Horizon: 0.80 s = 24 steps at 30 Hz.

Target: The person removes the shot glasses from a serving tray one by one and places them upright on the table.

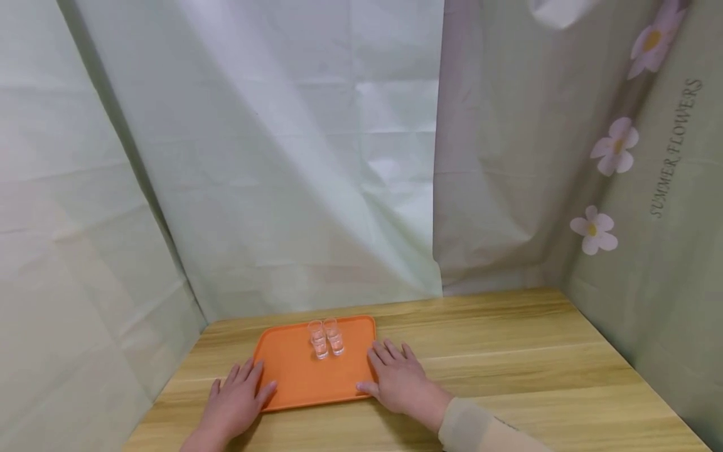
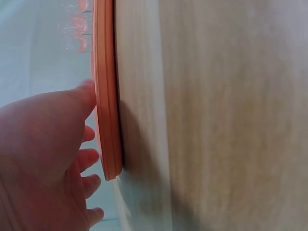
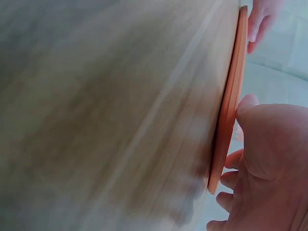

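An orange tray (image 1: 299, 380) lies on the wooden table, with several small clear glasses (image 1: 321, 349) grouped toward its back. At the tray's left edge rests my left hand (image 1: 234, 402), fingers spread and thumb over the front left corner. My right hand (image 1: 398, 380) lies at the opposite edge, thumb on the front right corner and fingers stretched along the side. In the left wrist view the thumb (image 2: 86, 94) touches the tray's rim (image 2: 106, 96). The right wrist view has the other thumb (image 3: 246, 103) against the rim (image 3: 230, 106) too.
The wooden table (image 1: 508, 351) extends to the right of the tray. Pale green sheeting (image 1: 254, 157) hangs behind the table and on both sides. Printed white flowers (image 1: 593, 230) and lettering mark the right sheet.
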Each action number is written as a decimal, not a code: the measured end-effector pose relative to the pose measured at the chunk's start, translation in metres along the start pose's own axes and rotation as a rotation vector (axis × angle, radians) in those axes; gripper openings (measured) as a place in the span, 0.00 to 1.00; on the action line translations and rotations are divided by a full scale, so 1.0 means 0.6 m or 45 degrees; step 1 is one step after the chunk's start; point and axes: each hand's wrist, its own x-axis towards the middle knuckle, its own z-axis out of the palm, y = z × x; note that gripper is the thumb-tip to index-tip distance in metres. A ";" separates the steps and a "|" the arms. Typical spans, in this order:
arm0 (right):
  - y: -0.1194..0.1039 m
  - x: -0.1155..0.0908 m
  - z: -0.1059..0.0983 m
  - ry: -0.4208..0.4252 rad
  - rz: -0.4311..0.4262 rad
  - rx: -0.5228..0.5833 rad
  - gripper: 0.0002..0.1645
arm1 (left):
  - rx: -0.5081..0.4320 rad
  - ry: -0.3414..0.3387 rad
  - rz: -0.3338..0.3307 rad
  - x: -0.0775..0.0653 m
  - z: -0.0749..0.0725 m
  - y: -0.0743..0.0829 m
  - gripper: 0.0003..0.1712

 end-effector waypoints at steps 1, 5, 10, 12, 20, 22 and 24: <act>0.000 -0.001 0.000 0.004 -0.001 0.002 0.50 | 0.003 -0.003 0.000 0.001 0.001 -0.001 0.45; 0.001 -0.001 -0.001 0.004 -0.001 0.010 0.50 | 0.008 -0.013 -0.002 0.002 0.005 -0.007 0.47; 0.003 0.001 0.000 -0.010 0.007 -0.004 0.51 | 0.009 -0.017 -0.011 0.001 0.008 -0.010 0.51; 0.004 0.002 -0.001 -0.014 0.009 -0.013 0.52 | 0.005 -0.016 -0.016 0.001 0.009 -0.010 0.51; 0.003 0.002 -0.001 -0.044 -0.006 -0.016 0.53 | -0.005 -0.007 -0.016 -0.005 0.010 -0.016 0.53; 0.003 0.002 -0.002 -0.040 -0.004 -0.013 0.53 | -0.014 -0.005 -0.013 -0.005 0.007 -0.018 0.53; 0.003 0.001 -0.003 -0.045 0.001 -0.003 0.53 | -0.016 -0.018 -0.016 -0.004 0.005 -0.018 0.54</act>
